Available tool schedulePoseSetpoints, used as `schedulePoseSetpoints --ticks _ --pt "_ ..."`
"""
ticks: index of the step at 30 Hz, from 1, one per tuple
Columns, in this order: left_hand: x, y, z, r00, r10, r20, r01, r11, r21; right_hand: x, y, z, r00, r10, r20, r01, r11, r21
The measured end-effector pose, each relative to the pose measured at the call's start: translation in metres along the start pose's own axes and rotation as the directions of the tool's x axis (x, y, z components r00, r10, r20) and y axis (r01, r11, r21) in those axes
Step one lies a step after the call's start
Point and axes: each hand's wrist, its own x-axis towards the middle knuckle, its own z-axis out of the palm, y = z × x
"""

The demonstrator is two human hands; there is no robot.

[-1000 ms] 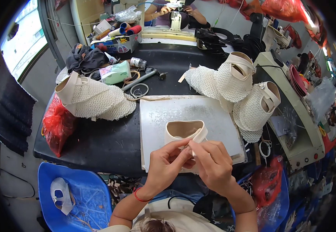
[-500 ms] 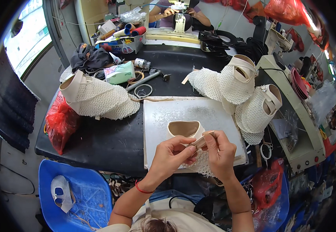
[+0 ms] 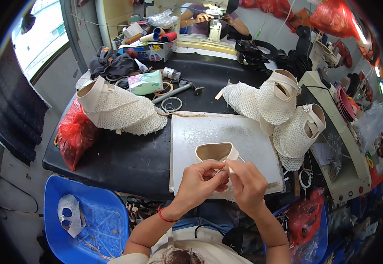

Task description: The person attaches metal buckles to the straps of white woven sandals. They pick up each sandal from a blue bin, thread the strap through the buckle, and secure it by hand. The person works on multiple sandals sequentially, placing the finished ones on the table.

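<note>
Your left hand (image 3: 204,179) and right hand (image 3: 249,182) meet with bent fingers, both pinching the cream upper (image 3: 234,152) near its collar; your fingers hide exactly which edge each one grips. The upper sits over the near part of the pale, flat board (image 3: 196,127), its smooth collar curving around a tan-lined opening. The board's surface is speckled grey, and it lies on the glossy black tabletop (image 3: 130,163). To your left, overlapping mesh uppers (image 3: 132,110) show a bumpy, open weave beside a crinkled, translucent red bag (image 3: 75,141); more knobbly white uppers (image 3: 277,97) stand to your right.
</note>
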Motion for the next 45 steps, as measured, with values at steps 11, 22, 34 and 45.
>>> schedulePoseSetpoints --ticks 11,22,34,45 --pt "-0.010 0.017 -0.020 0.987 0.113 0.118 -0.119 0.992 0.047 0.023 -0.022 -0.020 0.973 -0.039 0.229 0.050 0.998 -0.041" --pt "-0.017 0.037 -0.035 0.982 0.020 0.189 -0.003 0.996 -0.089 0.036 -0.004 -0.017 0.918 0.079 0.388 -0.108 0.993 0.054" --pt "-0.005 0.040 -0.022 0.921 0.361 -0.143 -0.315 0.910 0.269 0.016 -0.023 0.007 0.961 0.218 0.169 -0.249 0.949 0.192" --pt "-0.001 0.033 0.014 0.791 0.611 0.032 -0.551 0.688 0.473 0.033 -0.025 -0.024 0.998 0.021 -0.058 -0.017 0.997 0.078"
